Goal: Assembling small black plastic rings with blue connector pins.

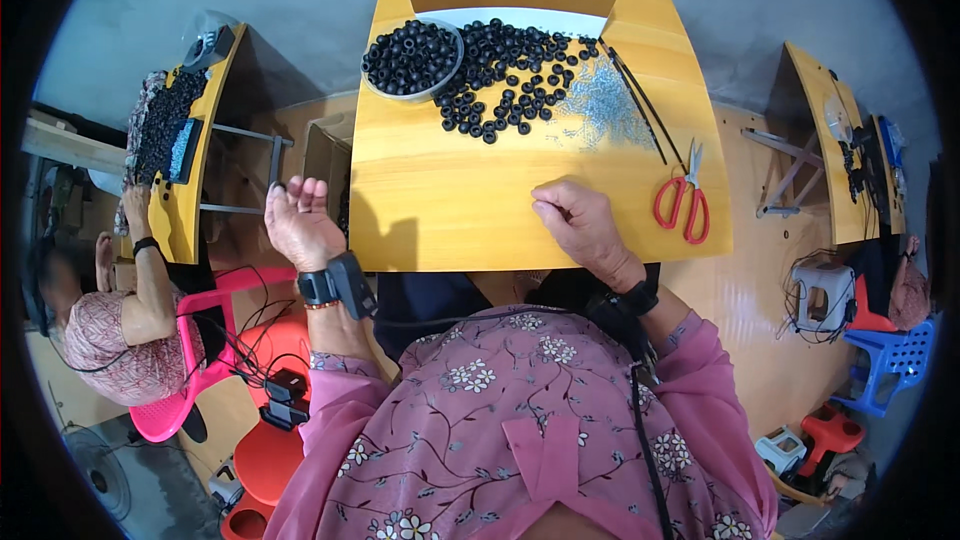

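My left hand (303, 225) is raised beside the table's left edge, palm turned up. Its fingers are loosely bent and spread a little, with nothing seen in them. Over the table's near edge, my right hand (585, 228) is curled into a loose fist; nothing shows between its fingers. To its right lie red-handled scissors (682, 202), blades pointing away from me. Farther back are loose black beads (505, 90), a round clear tub (460, 58) heaped with more of them, and a scatter of tiny pale-blue beads (608, 110). Two thin black rods (640, 100) lie across that scatter.
An open cardboard box (512, 2) of black beads stands at the table's (440, 200) far end. On the left, a co-worker (130, 340) sits at another bead-covered table (205, 180). To the right are a third table (835, 170) and a blue stool (890, 365).
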`<action>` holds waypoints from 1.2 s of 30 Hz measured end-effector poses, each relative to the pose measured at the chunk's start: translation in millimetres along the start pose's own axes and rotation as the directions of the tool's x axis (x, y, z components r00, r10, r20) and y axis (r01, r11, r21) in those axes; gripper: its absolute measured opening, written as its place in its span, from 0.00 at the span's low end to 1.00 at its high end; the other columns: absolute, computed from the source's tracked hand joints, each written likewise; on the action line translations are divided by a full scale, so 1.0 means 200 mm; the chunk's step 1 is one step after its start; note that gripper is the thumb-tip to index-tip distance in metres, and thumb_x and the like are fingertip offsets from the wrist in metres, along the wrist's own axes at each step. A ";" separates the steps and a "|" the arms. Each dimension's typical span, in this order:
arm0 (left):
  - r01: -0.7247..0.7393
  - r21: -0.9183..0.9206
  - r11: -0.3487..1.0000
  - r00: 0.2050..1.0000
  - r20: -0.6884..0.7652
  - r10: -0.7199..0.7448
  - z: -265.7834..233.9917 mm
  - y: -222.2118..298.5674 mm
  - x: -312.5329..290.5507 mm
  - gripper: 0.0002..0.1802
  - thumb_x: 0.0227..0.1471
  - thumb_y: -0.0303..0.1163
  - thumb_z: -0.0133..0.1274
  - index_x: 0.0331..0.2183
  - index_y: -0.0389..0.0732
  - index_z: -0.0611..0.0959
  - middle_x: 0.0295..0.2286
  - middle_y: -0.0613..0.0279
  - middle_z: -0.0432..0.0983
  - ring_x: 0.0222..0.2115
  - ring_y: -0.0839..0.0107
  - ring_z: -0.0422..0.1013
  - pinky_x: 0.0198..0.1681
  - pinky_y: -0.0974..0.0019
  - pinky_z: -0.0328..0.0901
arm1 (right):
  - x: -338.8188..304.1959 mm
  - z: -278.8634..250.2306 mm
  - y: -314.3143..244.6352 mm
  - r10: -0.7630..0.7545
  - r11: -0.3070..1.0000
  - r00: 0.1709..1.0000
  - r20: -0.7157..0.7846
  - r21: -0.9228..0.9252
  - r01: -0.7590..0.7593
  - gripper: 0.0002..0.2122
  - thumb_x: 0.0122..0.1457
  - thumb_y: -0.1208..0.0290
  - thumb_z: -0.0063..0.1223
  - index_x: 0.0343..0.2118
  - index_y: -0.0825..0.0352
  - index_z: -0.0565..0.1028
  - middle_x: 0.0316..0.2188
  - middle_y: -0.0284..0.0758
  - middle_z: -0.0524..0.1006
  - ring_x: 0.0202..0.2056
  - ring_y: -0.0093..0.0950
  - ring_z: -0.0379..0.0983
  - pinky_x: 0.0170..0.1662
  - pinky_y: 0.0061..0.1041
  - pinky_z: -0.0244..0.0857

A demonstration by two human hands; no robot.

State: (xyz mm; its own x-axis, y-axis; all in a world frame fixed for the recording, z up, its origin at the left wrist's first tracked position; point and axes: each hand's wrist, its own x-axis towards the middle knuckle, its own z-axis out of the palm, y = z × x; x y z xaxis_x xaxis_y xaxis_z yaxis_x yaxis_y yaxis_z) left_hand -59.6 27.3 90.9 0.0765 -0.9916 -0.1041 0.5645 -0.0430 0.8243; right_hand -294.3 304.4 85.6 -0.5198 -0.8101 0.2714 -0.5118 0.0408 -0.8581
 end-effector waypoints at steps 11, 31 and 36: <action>0.055 0.123 0.991 0.981 0.179 -0.076 0.20 -0.10 0.05 0.19 0.60 0.31 0.57 0.50 0.34 0.74 0.37 0.53 0.77 0.32 0.64 0.75 0.37 0.60 0.75 | -0.01 0.01 -0.01 -0.063 0.997 0.997 -0.046 -0.052 0.061 0.04 0.57 0.78 0.59 0.35 0.71 0.79 0.29 0.42 0.80 0.31 0.39 0.78 0.36 0.32 0.71; 0.195 0.481 0.855 0.863 0.331 -0.383 0.60 -0.45 0.31 0.16 0.53 0.20 0.47 0.44 0.36 0.79 0.32 0.67 0.77 0.27 0.78 0.71 0.28 0.75 0.66 | -0.01 0.01 -0.02 -0.103 0.993 0.994 -0.024 -0.058 0.101 0.05 0.57 0.80 0.58 0.35 0.67 0.76 0.28 0.41 0.78 0.30 0.40 0.78 0.34 0.32 0.71; 0.143 0.467 0.872 0.866 0.368 -0.339 0.60 -0.45 0.30 0.14 0.54 0.19 0.50 0.44 0.36 0.79 0.32 0.65 0.78 0.27 0.76 0.73 0.29 0.72 0.68 | -0.01 0.02 -0.02 -0.091 0.995 0.995 -0.037 -0.051 0.089 0.04 0.57 0.79 0.58 0.35 0.68 0.77 0.28 0.41 0.79 0.30 0.39 0.78 0.33 0.31 0.71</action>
State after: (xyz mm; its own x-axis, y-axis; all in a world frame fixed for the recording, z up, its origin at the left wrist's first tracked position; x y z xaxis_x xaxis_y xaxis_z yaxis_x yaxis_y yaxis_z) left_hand -205.3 -43.1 76.7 -0.4280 -0.8886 -0.1650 0.1192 -0.2365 0.9643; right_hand -289.3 302.9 86.4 -0.4965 -0.7880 0.3641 -0.5897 -0.0016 -0.8076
